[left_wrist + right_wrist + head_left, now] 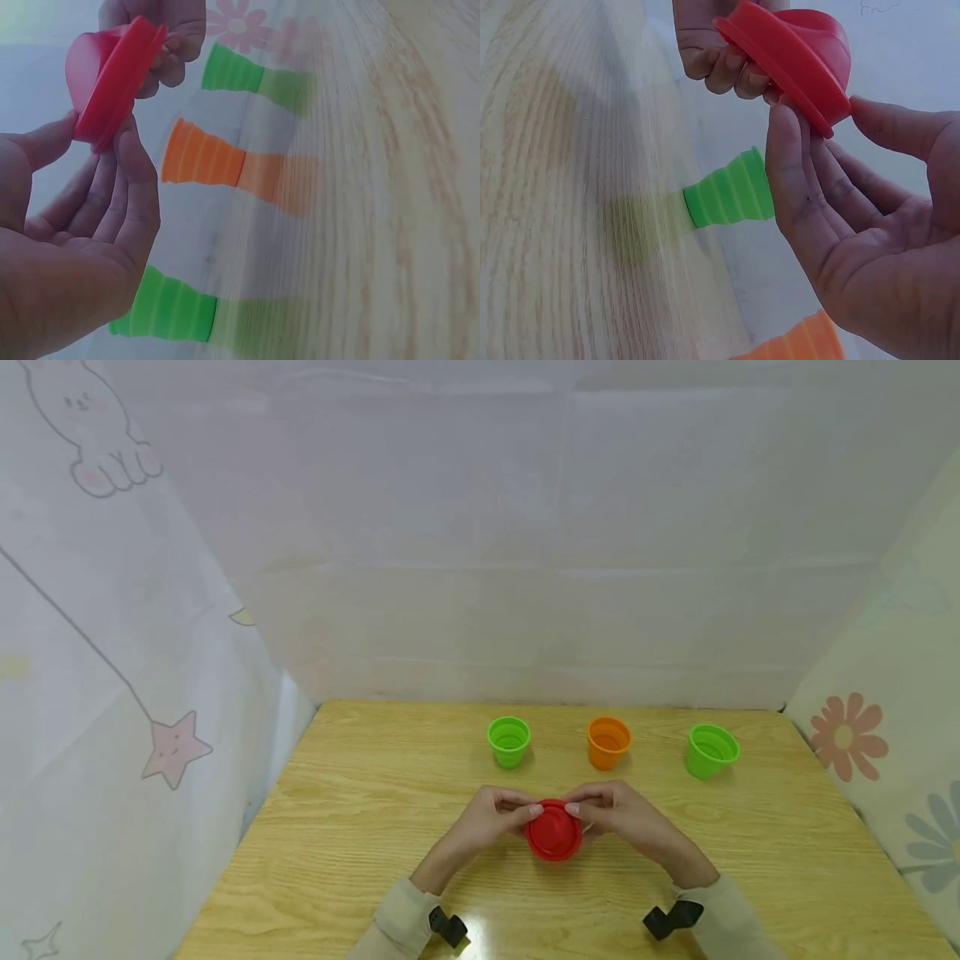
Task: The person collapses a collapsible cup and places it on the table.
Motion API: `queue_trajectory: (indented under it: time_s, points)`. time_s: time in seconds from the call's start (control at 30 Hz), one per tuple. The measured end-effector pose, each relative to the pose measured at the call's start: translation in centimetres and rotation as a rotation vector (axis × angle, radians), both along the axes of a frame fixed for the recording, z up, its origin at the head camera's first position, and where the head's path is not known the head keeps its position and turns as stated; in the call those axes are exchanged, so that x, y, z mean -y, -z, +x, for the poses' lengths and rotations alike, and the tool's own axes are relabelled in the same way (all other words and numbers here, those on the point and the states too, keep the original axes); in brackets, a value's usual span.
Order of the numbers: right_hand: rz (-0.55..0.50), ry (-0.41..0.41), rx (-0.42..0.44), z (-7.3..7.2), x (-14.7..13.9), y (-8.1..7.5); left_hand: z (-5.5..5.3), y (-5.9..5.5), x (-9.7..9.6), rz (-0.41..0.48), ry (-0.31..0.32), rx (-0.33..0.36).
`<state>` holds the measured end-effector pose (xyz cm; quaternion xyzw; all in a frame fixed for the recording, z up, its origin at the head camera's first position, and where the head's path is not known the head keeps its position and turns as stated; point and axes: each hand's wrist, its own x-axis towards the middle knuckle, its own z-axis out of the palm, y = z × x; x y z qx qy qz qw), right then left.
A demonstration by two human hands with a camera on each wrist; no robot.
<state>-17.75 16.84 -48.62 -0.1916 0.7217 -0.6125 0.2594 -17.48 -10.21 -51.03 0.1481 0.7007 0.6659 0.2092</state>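
Between both hands is a red collapsible silicone cup (553,832), folded down to a shallow disc with a bulging middle. My left hand (487,818) pinches its left edge, thumb on the near face and fingers behind. On the opposite edge my right hand (622,818) pinches it the same way. Both wrist views show the red cup (112,82) raised above the table and tilted. Beyond the hands stand a green cup (508,743), an orange cup (608,743) and another green cup (711,752), all expanded and upright.
The wooden table (337,827) reaches back to a pale cloth wall (555,610). Printed cloth also hangs at the left and right sides. A small black device (448,927) sits on the left wrist, another black device (673,918) on the right.
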Motion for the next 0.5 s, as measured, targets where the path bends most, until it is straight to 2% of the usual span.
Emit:
queue_trajectory:
  time_s: [0.13,0.33,0.5]
  points:
    - [-0.030,0.045,0.011,-0.06,-0.09,0.04,-0.05,-0.06,0.11,0.026,-0.033,-0.015]
    - [-0.064,0.069,0.015,-0.33,-0.16,0.37,-0.27,0.01,0.16,0.059,-0.102,0.018]
    - [-0.084,0.080,0.021,-0.32,0.06,0.44,-0.26,0.14,0.08,0.093,-0.136,0.043]
